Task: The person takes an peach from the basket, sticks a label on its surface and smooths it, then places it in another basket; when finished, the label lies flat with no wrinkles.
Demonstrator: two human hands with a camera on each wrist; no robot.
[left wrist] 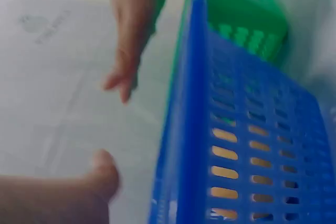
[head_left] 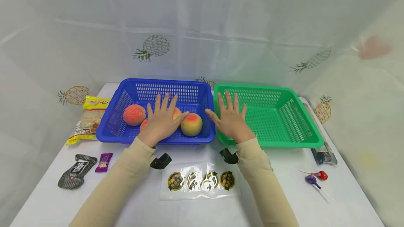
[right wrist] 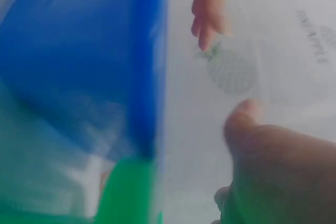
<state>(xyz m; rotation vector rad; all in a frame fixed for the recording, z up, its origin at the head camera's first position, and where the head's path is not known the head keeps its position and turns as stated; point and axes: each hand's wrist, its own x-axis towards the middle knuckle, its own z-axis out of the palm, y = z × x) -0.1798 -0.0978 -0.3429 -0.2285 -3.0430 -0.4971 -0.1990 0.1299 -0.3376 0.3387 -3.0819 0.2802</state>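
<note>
My left hand is spread flat above the blue basket, its fingers straight and holding nothing. Several peaches lie in that basket: a pink one at the left, a yellow-red one at the right, and others partly hidden by the hand. With fingers splayed, my right hand hovers over the left end of the green basket, also holding nothing. In the left wrist view the blue basket's wall stands beside both hands; the right wrist view is blurred.
A yellow snack bag leans left of the blue basket. Before it lie a black packet and a purple candy. A clear plastic bag with round stickers lies between the forearms. Two lollipops and a dark packet are at right.
</note>
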